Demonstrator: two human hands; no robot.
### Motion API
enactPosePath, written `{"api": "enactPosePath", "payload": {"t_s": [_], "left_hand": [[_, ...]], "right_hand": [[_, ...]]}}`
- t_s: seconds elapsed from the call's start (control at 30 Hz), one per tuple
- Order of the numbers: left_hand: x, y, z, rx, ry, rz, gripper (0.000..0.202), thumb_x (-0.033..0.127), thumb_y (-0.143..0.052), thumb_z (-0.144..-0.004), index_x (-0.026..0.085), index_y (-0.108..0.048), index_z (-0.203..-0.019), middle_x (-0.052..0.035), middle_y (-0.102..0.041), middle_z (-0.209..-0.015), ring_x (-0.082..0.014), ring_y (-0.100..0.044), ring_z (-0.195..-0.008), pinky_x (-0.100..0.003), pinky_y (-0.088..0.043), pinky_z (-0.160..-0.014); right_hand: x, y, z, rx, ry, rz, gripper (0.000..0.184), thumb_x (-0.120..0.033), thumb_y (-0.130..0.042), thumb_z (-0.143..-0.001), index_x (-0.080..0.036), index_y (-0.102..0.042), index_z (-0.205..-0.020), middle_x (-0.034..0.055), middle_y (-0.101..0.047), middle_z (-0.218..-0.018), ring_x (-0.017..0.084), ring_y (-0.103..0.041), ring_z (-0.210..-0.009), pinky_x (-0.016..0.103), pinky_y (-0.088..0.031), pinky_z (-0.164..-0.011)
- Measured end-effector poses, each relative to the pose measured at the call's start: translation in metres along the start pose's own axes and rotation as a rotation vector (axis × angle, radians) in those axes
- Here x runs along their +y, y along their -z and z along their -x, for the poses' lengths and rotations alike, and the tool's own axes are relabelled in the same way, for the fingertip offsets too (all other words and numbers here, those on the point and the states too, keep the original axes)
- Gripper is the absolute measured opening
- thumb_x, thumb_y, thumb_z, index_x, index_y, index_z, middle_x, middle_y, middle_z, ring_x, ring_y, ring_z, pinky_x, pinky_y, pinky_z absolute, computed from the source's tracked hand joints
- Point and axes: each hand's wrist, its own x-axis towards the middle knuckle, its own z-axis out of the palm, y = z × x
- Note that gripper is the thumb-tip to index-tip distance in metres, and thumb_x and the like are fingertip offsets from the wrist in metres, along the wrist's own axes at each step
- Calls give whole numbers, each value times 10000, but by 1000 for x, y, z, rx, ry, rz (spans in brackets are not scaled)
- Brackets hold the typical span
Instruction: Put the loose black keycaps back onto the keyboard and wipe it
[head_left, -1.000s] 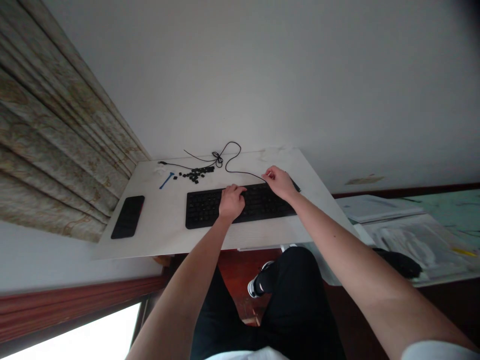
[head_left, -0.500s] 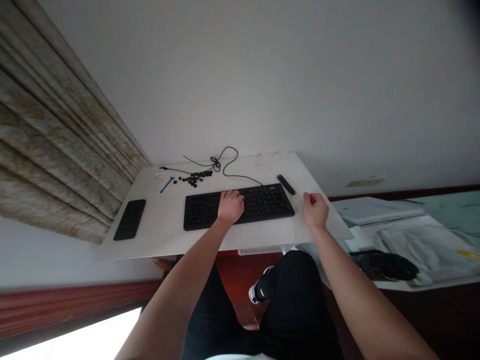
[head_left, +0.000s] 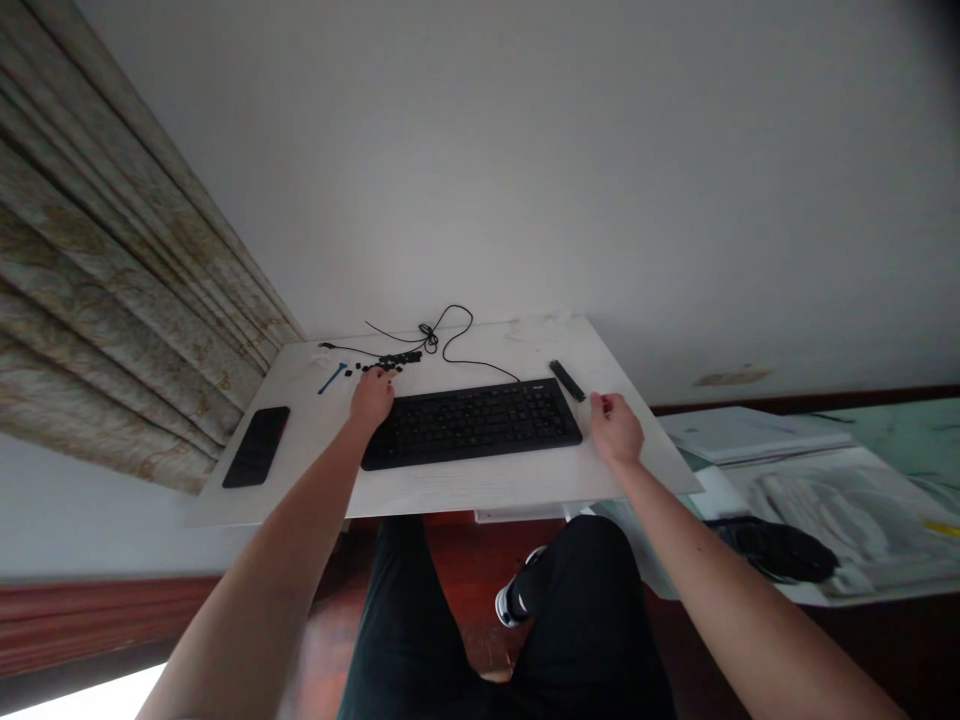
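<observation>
At the front edge of a scattered heap of small black keycaps (head_left: 401, 358), my left hand (head_left: 372, 396) has its fingers reaching among them, partly stretched out and apart. A black keyboard (head_left: 476, 425) lies flat on the white table, its left end beside my left wrist. Past its right end, my right hand (head_left: 618, 428) is closed with the fingers curled in. Whatever it may hold is too small or hidden to make out. Just up and left of that hand lies a narrow black strip (head_left: 567, 381). A blue tool (head_left: 332, 378) rests left of the keycaps.
A black phone (head_left: 256, 447) lies on the table's left side. The keyboard's cable (head_left: 429, 338) loops along the back, by the wall. A patterned curtain (head_left: 142, 230) hangs at left. On the right, a lower surface holds papers and a black item (head_left: 780, 548).
My left hand has moved left and slightly back, from the top of the keyboard to the keycaps. My right hand stays closed near the keyboard's right end. The view has shifted slightly.
</observation>
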Motion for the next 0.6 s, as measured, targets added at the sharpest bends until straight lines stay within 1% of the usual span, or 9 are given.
{"api": "enactPosePath", "payload": {"t_s": [0.03, 0.1, 0.2, 0.33, 0.43, 0.6], "left_hand": [[-8, 0, -3, -36, -31, 2, 377, 128, -448, -893, 166, -659, -1203, -142, -599, -1244, -279, -545, -1165, -386, -439, -1024], [-17, -1, -8, -97, -76, 1, 347, 132, -431, -905, 162, -683, -1142, -130, -615, -1206, -256, -560, -1132, -357, -437, -1026], [-21, -2, -13, -136, -79, -16, 302, 150, -441, -909, 176, -703, -1057, -115, -632, -1164, -242, -583, -1082, -341, -457, -982], [-22, -2, -16, -125, -25, -59, 251, 196, -471, -915, 195, -692, -1034, -104, -642, -1147, -240, -603, -1051, -333, -476, -918], [-23, -3, -16, -95, 6, -53, 240, 220, -476, -924, 190, -687, -1036, -113, -638, -1158, -255, -599, -1076, -342, -479, -906], [-26, -5, -16, -93, 12, 57, 232, 129, -484, -878, 171, -705, -934, -125, -657, -1106, -257, -606, -1070, -355, -467, -952]], "right_hand": [[0, 0, 0, -4, 4, 3, 478, -562, -365, -947, -181, -654, -972, 91, -692, -868, 222, -573, -743, 316, -329, -644], [0, 0, -1, -9, 9, 8, 484, -566, -364, -948, -180, -655, -969, 91, -694, -871, 221, -574, -744, 315, -328, -643], [1, -1, -1, -4, 10, 13, 483, -566, -364, -949, -181, -656, -964, 92, -695, -872, 221, -575, -748, 316, -332, -646], [1, -1, -1, -3, 2, 18, 456, -545, -377, -956, -184, -655, -975, 87, -698, -881, 218, -573, -749, 313, -330, -647], [1, -1, -1, -2, -3, 19, 451, -543, -379, -957, -185, -653, -977, 87, -699, -881, 220, -570, -748, 314, -328, -647], [0, -1, 0, 1, 3, 24, 473, -558, -373, -950, -175, -651, -979, 96, -694, -876, 227, -578, -754, 318, -334, -653]]}}
